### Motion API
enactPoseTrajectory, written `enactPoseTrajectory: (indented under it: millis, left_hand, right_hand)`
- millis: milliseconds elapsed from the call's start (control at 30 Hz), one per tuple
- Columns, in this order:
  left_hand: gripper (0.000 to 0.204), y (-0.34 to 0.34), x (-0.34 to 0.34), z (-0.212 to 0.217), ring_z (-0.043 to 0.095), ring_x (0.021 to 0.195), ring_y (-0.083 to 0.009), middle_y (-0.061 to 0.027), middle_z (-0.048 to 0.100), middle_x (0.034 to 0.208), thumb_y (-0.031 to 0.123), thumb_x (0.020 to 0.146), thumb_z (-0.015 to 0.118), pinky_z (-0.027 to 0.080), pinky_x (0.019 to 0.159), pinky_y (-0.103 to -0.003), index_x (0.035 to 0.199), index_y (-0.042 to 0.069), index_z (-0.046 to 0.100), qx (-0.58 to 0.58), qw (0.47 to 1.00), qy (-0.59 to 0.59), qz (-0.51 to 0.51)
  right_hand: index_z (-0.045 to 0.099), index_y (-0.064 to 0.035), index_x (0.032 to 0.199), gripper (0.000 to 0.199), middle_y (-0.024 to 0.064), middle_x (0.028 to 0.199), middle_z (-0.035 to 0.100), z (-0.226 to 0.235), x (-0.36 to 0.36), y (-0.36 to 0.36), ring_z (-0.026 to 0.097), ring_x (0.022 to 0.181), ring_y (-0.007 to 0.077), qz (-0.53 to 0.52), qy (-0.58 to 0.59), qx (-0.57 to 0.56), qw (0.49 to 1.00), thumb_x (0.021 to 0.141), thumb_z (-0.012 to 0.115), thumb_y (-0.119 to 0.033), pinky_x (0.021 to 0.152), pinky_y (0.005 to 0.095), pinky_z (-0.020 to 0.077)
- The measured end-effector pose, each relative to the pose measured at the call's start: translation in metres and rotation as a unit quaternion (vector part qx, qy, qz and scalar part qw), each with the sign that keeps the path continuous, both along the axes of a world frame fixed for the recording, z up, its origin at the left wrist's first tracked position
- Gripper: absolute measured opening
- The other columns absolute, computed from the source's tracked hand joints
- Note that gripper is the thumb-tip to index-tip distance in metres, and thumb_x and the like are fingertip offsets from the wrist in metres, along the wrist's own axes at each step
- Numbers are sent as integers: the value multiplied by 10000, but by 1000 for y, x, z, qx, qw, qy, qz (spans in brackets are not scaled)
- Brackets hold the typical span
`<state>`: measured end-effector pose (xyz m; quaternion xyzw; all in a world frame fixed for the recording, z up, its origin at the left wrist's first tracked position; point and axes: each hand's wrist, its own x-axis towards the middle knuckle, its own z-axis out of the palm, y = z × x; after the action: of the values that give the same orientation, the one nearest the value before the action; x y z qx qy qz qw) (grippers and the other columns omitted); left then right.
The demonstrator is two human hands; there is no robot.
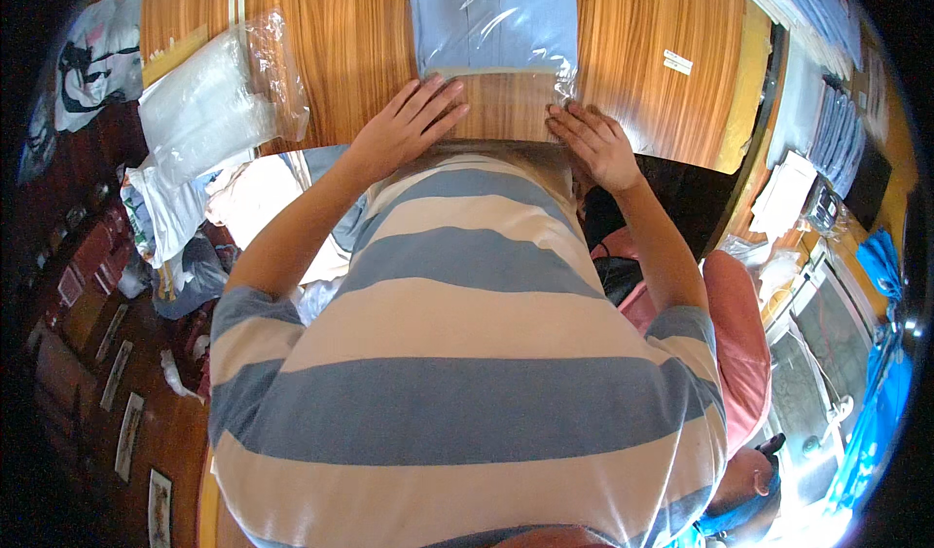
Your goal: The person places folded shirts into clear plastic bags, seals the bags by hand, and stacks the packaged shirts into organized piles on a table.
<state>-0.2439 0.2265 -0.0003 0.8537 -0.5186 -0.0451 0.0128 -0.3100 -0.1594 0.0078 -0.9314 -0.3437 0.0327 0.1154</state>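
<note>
A clear plastic bag [506,110] with a folded blue garment [494,18] inside lies on the wood-grain table, its garment-free end toward me at the near edge. My left hand [413,122] rests palm down at the bag's left near corner, fingers stretched and apart. At the right near corner is my right hand [597,145], its fingers extended over the bag's edge and slightly bent. Neither thumb shows clearly. The bag's plastic shines and wrinkles beside my right fingertips.
A stack of clear plastic bags [209,100] overhangs the table's left edge. Two small white labels [677,62] lie right of the bag. Folded blue garments [837,134] are stacked at the far right. Another person [736,344] is close on my right.
</note>
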Motion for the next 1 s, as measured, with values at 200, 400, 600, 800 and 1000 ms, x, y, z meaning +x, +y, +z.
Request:
enactPoseTrajectory:
  millis: [200, 400, 600, 800, 1000]
  left_hand:
    - [532, 17, 7, 7, 479, 1447, -264, -63, 581, 1500, 181, 908, 679, 347, 1225, -450, 1433, 198, 597, -140, 985, 97, 9]
    - [220, -1, 38, 31, 704, 1144, -265, -90, 777, 1128, 127, 975, 700, 540, 1012, -380, 1185, 81, 747, -354, 864, 272, 230]
    - [256, -51, 90, 4, 713, 850, -144, -125, 770, 951, 176, 1050, 642, 569, 801, -288, 1062, -67, 722, -523, 550, 459, 462]
    - [271, -84, 94, -7, 688, 687, -287, -143, 727, 824, 251, 1046, 601, 537, 649, -397, 946, 20, 700, -336, 746, 115, 563]
    - [329, -81, 97, -12, 634, 724, -455, -236, 622, 775, 303, 1036, 587, 481, 622, -504, 867, 26, 638, -427, 762, -8, 487]
  right_hand:
    - [752, -146, 1182, 328, -20, 1284, 716, 1, -9, 20, 629, 1182, 201, -49, 3, 120, 992, 868, 673, -197, 1057, 364, 445]
    - [747, -68, 1028, 133, 54, 1039, 769, 8, 26, 42, 702, 979, 193, -320, 111, 441, 831, 913, 784, -123, 910, 340, 540]
    - [667, 2, 948, 240, 66, 844, 722, -11, 112, 74, 664, 712, 120, -472, 170, 598, 625, 1058, 636, -210, 659, 270, 539]
    - [665, 6, 948, 335, 70, 669, 657, -11, 132, 75, 634, 557, 136, -526, 133, 468, 698, 1095, 558, -275, 532, 310, 524]
    - [677, -6, 946, 364, 117, 611, 639, -25, 128, 76, 668, 521, 222, -526, 40, 416, 740, 1099, 533, -303, 525, 379, 535]
